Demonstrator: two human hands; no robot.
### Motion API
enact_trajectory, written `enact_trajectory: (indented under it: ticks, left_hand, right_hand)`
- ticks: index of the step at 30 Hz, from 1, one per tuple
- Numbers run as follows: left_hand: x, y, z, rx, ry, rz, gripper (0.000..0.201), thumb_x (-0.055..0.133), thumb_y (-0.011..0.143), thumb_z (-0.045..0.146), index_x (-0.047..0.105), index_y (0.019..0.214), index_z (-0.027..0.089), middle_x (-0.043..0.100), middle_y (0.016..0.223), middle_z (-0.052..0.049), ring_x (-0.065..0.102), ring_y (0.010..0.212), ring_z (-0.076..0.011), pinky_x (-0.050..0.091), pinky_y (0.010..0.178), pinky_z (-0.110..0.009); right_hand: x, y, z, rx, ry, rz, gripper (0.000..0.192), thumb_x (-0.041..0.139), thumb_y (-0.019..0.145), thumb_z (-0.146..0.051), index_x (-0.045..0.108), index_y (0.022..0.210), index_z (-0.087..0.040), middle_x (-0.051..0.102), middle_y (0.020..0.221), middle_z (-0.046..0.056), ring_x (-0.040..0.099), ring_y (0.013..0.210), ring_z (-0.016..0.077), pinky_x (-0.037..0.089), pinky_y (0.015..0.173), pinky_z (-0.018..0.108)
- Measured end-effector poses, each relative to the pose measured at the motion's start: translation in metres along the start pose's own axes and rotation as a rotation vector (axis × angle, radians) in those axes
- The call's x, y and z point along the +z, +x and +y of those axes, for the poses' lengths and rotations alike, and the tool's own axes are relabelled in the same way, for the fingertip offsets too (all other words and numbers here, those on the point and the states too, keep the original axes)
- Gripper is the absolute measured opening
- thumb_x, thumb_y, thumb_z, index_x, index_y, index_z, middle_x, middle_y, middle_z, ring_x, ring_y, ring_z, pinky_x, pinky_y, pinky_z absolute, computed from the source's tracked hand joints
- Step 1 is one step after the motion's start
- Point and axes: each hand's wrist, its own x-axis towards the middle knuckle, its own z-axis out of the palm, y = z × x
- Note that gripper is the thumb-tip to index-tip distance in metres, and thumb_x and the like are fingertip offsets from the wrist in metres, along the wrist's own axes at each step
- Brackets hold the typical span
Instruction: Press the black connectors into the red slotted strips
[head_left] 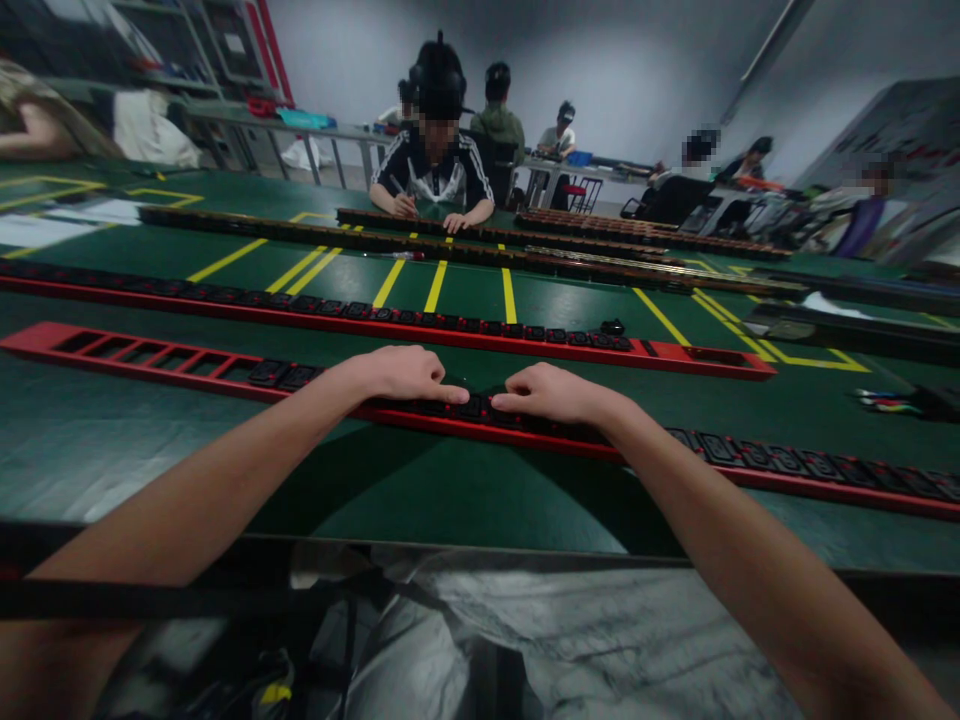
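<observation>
No brand, label or legible writing was visible on any item. The near red strip (465,420), a long narrow red rail fitted with black socket modules, lay across the green table (150,450) just in front of the person, running from the far left to the right edge. Its left portion showed empty rectangular openings; from the middle rightward the openings held black modules. The left hand (401,375) rested palm down on the strip, fingers extended and flat, gripping nothing, its fingertip on a black module (474,406). The right hand (547,392) lay likewise flat on the strip, fingers pointing left, the two hands' fingertips close but apart. A second red strip (375,322) lay parallel behind, with a loose black part (613,327) beside it. Yellow floor-style lines (435,285) marked the table. Further dark strips lay beyond, where a seated person (435,165) worked opposite
</observation>
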Motion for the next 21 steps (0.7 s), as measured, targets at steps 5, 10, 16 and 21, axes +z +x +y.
enact_trajectory:
  ticks: [5,10,16,21]
  left_hand:
    - [0.0,0.0,0.003,-0.039,0.0,-0.004,0.07,0.04,0.071,0.085,0.063,0.066,0.02,0.061,0.067,-0.005,0.048,0.056,-0.0159,0.025,0.055,-0.03]
    - [-0.004,0.001,0.004,-0.045,-0.032,-0.043,0.07,0.042,0.068,0.087,0.061,0.065,0.02,0.059,0.065,-0.003,0.046,0.054,-0.015,0.025,0.054,-0.03]
    - [-0.009,-0.001,0.007,-0.047,-0.067,-0.084,0.073,0.042,0.065,0.091,0.062,0.067,0.02,0.057,0.062,-0.002,0.044,0.052,-0.0145,0.024,0.052,-0.031]
    - [-0.005,0.0,0.004,-0.027,-0.056,-0.057,0.07,0.043,0.068,0.087,0.062,0.066,0.02,0.058,0.063,-0.003,0.045,0.053,-0.0147,0.025,0.054,-0.031]
  right_hand:
    - [0.004,0.001,-0.01,0.106,-0.094,0.048,0.07,0.031,0.085,-0.079,0.061,0.067,-0.018,0.062,0.071,0.005,0.048,0.058,0.0135,0.025,0.054,0.028]
    - [0.003,0.0,-0.019,0.166,-0.145,0.065,0.076,0.026,0.085,-0.081,0.067,0.07,-0.019,0.067,0.078,0.009,0.053,0.063,0.0166,0.028,0.056,0.028]
    - [0.001,0.0,-0.02,0.182,-0.136,0.045,0.077,0.026,0.084,-0.082,0.068,0.071,-0.018,0.068,0.08,0.009,0.055,0.064,0.0166,0.029,0.056,0.028]
    - [0.002,0.0,-0.019,0.17,-0.137,0.055,0.077,0.027,0.084,-0.081,0.067,0.07,-0.018,0.067,0.078,0.009,0.054,0.063,0.0159,0.028,0.056,0.028]
